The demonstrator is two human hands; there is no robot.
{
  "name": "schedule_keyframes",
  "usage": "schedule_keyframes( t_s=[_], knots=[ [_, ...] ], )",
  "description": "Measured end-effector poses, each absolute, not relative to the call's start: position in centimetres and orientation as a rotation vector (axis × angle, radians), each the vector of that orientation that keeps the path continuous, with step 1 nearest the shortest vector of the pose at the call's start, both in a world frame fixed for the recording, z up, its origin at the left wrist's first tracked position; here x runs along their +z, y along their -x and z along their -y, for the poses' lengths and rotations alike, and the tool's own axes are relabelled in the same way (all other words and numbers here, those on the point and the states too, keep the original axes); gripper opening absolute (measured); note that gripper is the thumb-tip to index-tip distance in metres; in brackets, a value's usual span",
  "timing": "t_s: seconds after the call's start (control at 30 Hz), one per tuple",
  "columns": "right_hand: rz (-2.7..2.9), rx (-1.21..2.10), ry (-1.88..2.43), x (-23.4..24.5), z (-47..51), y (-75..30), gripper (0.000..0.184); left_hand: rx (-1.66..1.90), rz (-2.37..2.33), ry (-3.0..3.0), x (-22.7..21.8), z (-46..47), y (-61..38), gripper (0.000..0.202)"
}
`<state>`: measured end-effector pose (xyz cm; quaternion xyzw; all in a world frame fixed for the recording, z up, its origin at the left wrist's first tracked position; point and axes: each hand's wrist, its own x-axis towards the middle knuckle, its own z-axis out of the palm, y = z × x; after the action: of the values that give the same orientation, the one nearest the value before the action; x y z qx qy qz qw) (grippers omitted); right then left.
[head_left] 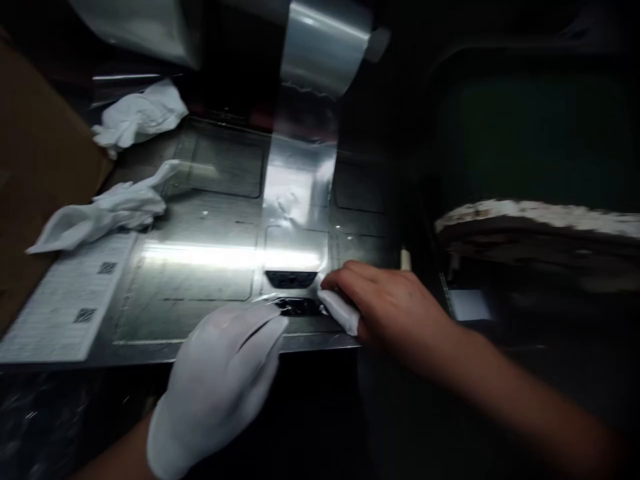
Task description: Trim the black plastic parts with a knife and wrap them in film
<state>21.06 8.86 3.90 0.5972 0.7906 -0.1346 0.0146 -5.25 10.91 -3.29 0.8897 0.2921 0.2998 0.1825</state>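
The one camera here rides on the person's head, facing forward and down over the near edge of a flat grey metal sheet (pixel 185 277), close enough that the white-gloved left hand (pixel 220 373) and bare-wristed right hand (pixel 387 303) loom large in the lower half

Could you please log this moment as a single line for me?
left hand: gloved, at lower dark piece | right hand: beside it | clear strip: over metal panel | crumpled white fabric: left side
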Motion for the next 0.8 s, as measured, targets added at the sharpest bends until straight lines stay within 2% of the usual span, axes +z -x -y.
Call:
schedule_keyframes(
  t_s=[0.07, 0.13, 0.2, 0.27, 0.33, 0.43, 0.5, 0.57, 0.63, 0.8],
  knots=[
    [-2.408, -0.507, -2.197, 3.5, -6.0, -23.7, 0.012, 0.871, -0.815, -2.483, -3.7, -10.8, 5.8, 0.036],
    [-2.218, -0.389, -2.582, 2.7, -3.7, -26.5, 0.012, 0.92, -0.793, -2.439, -4.0, -10.6, 6.1, 0.039],
    [-1.919, -0.216, -2.851, 1.7, -2.6, -29.0, 0.021, 0.998, -0.804, -2.373, -4.0, -10.2, 6.0, 0.043],
    [-1.715, -0.169, -2.926, 0.5, -2.4, -30.5, 0.037, 1.094, -0.895, -2.253, -3.7, -9.7, 5.7, 0.047],
    [-1.713, -0.232, -2.877, -0.3, -2.8, -30.9, 0.046, 1.151, -1.094, -2.067, -3.3, -9.0, 5.4, 0.044],
    [-1.878, -0.318, -2.774, -0.7, -2.7, -30.1, 0.036, 1.192, -1.336, -1.88, -2.5, -8.5, 5.3, 0.032],
    [-2.066, -0.299, -2.725, -0.6, -2.2, -29.5, 0.028, 1.264, -1.345, -1.944, -1.8, -8.9, 5.6, 0.031],
    [-2.318, -0.189, -2.693, -0.2, -1.9, -28.9, 0.027, 1.274, -1.266, -2.143, -1.0, -10.1, 5.9, 0.035],
    [-2.534, -0.111, -2.62, 0.5, -2.2, -28.2, 0.031, 1.14, -1.16, -2.375, -0.3, -11.8, 6.2, 0.037],
    [-2.719, -0.392, -1.98, 2.6, -5.5, -24.5, 0.058, 0.663, -1.124, -2.616, 0.9, -15.2, 5.6, 0.03]
  ],
)
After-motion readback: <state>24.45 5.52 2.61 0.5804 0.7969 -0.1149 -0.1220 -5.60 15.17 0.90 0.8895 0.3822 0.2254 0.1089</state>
